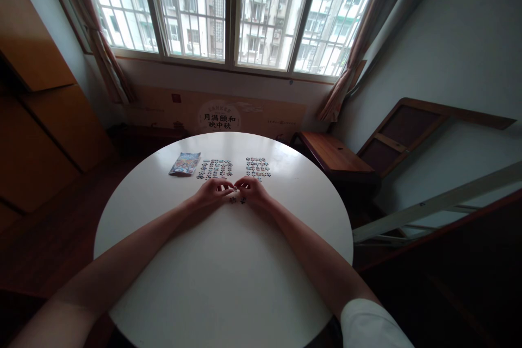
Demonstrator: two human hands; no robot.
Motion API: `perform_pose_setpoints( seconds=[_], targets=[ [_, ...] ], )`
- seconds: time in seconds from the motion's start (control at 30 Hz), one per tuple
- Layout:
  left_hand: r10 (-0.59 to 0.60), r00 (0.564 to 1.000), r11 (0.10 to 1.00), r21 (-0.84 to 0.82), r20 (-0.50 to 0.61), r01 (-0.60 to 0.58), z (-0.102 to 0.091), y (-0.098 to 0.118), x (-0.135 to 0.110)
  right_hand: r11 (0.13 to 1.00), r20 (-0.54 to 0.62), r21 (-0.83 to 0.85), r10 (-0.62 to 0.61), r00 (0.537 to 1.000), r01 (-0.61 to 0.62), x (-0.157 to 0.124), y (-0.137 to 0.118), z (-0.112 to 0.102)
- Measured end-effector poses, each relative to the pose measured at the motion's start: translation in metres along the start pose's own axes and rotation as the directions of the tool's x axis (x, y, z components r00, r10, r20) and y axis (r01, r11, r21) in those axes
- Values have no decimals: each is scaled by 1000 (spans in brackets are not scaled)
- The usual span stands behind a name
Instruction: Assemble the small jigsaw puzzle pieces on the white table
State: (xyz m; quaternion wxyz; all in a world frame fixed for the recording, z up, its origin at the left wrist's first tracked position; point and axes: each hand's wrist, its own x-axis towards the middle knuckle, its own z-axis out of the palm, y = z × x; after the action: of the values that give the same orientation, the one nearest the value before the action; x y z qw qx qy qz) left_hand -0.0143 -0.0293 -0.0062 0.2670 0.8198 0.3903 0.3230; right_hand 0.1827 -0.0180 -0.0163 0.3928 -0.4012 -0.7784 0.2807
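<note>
Both my hands meet at the middle of a round white table (171, 283). My left hand (212, 192) and my right hand (252, 190) have their fingers curled and pinched together over a few small jigsaw pieces (237, 199) lying between them. The fingertips touch at a tiny piece that I can barely make out. Beyond the hands lie two groups of spread-out puzzle pieces, a left group (215, 169) and a right group (257, 167). A small printed packet (185, 163) lies to the left of them.
A barred window (232, 11) with curtains fills the far wall. A wooden bench (332, 153) and a leaning wooden frame (408, 130) stand to the right. Wooden cabinets (36, 119) line the left. A printed cardboard panel (220, 114) leans under the window.
</note>
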Motion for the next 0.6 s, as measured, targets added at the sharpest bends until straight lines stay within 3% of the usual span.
perform_pose_setpoints(
  seconds=[0.6],
  targets=[
    [7,995,991,-135,99,6,-14,6,-1,995,90,98,24,996,-33,-1,-6,-6]
  ],
)
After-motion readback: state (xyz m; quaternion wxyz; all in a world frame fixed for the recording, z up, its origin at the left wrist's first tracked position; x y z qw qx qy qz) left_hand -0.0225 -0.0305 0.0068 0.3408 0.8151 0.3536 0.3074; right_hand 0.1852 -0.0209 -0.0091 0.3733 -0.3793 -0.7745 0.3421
